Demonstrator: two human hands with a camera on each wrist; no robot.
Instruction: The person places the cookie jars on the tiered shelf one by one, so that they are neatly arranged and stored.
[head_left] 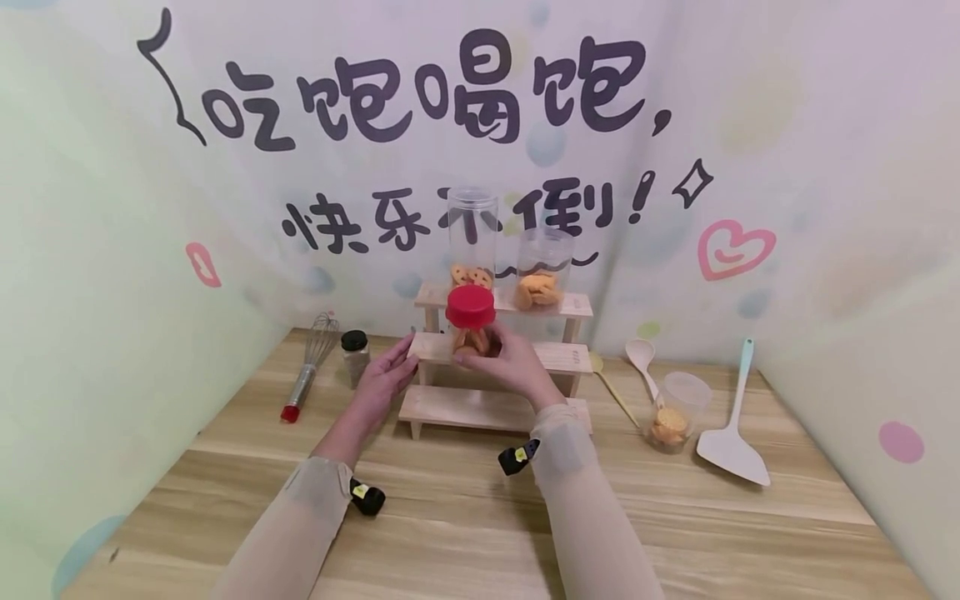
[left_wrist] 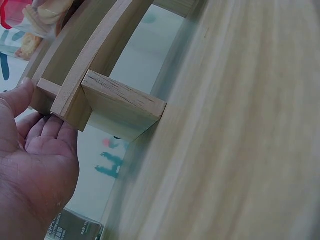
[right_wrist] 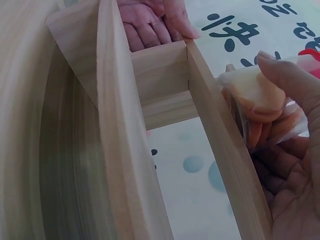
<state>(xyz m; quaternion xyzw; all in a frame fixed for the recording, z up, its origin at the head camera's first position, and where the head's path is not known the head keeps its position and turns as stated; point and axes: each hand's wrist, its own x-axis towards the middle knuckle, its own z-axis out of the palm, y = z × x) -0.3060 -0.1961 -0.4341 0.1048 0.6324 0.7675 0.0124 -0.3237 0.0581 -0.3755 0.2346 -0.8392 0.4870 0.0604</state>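
Observation:
My right hand (head_left: 510, 362) grips a small clear jar (right_wrist: 267, 105) with a red lid (head_left: 471, 306) and biscuits inside. The jar is upright at the middle tier of a three-step wooden stand (head_left: 487, 408); whether its base touches the wood is hidden. My left hand (head_left: 382, 383) holds the left end of that tier, the thumb at its top edge and the fingers curled against its end, as the left wrist view shows. On the top tier stand a tall clear jar (head_left: 472, 221) of cookies and a shorter jar (head_left: 543, 279) of orange-coloured snacks.
Left of the stand are a whisk (head_left: 311, 367) and a black-capped seasoning jar (head_left: 355, 358). At the right lie a yellow spoon (head_left: 615, 392), a pale ladle (head_left: 642, 358), an open biscuit tub (head_left: 675, 412) and a white spatula (head_left: 733, 450). A printed cloth backdrop (head_left: 787, 125) hangs behind.

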